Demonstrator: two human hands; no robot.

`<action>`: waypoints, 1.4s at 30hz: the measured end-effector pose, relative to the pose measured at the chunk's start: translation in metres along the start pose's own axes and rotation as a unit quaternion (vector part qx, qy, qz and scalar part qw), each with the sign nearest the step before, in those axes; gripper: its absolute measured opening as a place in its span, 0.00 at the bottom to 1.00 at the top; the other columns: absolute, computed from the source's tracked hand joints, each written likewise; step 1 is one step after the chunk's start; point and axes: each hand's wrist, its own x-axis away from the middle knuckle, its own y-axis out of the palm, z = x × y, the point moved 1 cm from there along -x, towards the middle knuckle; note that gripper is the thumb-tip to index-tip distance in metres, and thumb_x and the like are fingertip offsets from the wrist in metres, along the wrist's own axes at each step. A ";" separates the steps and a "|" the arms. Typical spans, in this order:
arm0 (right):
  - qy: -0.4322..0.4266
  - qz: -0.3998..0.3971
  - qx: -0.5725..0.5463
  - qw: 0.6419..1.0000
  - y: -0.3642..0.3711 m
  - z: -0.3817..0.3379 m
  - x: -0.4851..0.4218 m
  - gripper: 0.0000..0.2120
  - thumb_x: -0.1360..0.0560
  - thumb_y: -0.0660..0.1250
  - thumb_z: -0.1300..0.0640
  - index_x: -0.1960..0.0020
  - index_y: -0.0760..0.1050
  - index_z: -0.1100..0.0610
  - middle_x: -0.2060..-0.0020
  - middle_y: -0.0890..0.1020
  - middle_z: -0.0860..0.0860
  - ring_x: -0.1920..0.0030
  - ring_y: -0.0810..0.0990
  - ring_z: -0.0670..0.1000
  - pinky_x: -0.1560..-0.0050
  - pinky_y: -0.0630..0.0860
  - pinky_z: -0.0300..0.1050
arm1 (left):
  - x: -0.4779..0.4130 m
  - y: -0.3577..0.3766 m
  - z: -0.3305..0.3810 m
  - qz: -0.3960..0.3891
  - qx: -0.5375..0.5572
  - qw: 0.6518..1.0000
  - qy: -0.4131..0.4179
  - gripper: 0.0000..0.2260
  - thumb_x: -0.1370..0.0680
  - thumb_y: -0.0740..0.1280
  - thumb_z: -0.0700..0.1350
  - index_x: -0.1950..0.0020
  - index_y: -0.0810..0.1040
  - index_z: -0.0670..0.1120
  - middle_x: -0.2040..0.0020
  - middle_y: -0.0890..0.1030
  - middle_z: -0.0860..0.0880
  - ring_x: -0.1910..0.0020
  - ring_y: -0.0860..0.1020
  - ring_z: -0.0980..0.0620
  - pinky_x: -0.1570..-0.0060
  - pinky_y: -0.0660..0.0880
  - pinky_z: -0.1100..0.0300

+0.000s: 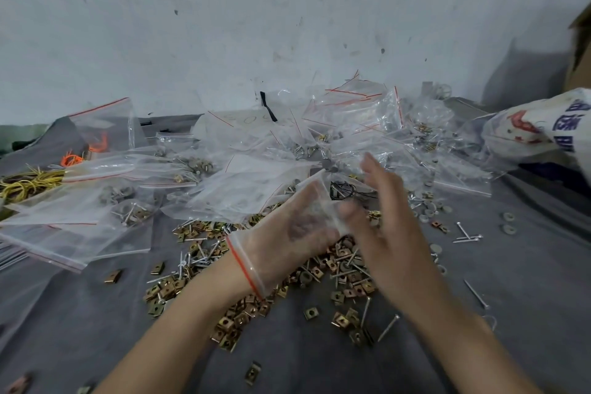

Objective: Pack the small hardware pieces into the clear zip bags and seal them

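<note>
Because the clear zip bag (pixel 256 254) is thin, slack film, it is likely to weigh almost nothing, crumple at a touch and slide on skin. The firmest place to take it is probably the stiffer red zip strip at its mouth. That mouth sits round the wrist, so the bag sheathes the left grip (pixel 300 230) like a glove, held above the middle of the table (pixel 479 345). Through the film I cannot tell how those fingers are set or what they hold. The right grip (pixel 387 211) is blurred, its fingers straight and spread wide, touching the bag's closed end.

Just below lie the loose pieces: brass square clips (pixel 233 323), nails (pixel 364 310) and grey washers (pixel 428 211). These are small, hard and, for their size, probably heavy, so they would sag the film and could prick it. Beyond is a heap of filled bags (pixel 287 144), with flat empty bags (pixel 64 233) to the left.
</note>
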 end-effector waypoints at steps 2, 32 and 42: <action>0.164 0.032 -0.118 0.979 -0.002 0.009 -0.006 0.35 0.27 0.56 0.25 0.28 0.71 0.45 0.37 0.79 0.40 0.37 0.78 0.41 0.41 0.76 0.40 | 0.001 -0.001 -0.008 0.014 -0.037 0.999 -0.003 0.24 0.20 0.65 0.36 0.35 0.61 0.61 0.46 0.77 0.76 0.43 0.74 0.76 0.48 0.70 0.78; 0.278 -0.045 -0.274 0.920 -0.003 0.015 -0.011 0.13 0.20 0.65 0.45 0.59 0.86 0.40 0.47 0.85 0.49 0.50 0.86 0.52 0.60 0.84 0.48 | -0.003 0.007 -0.015 0.117 0.039 0.992 -0.017 0.11 0.21 0.63 0.43 0.44 0.77 0.37 0.49 0.84 0.43 0.47 0.81 0.41 0.44 0.77 0.53; 0.287 -0.068 -0.269 0.917 0.001 0.019 -0.012 0.15 0.18 0.63 0.45 0.57 0.86 0.41 0.57 0.88 0.49 0.56 0.87 0.50 0.56 0.85 0.52 | 0.002 0.004 -0.035 -0.019 0.089 0.995 -0.050 0.20 0.17 0.59 0.38 0.25 0.62 0.48 0.34 0.77 0.47 0.40 0.80 0.54 0.39 0.76 0.58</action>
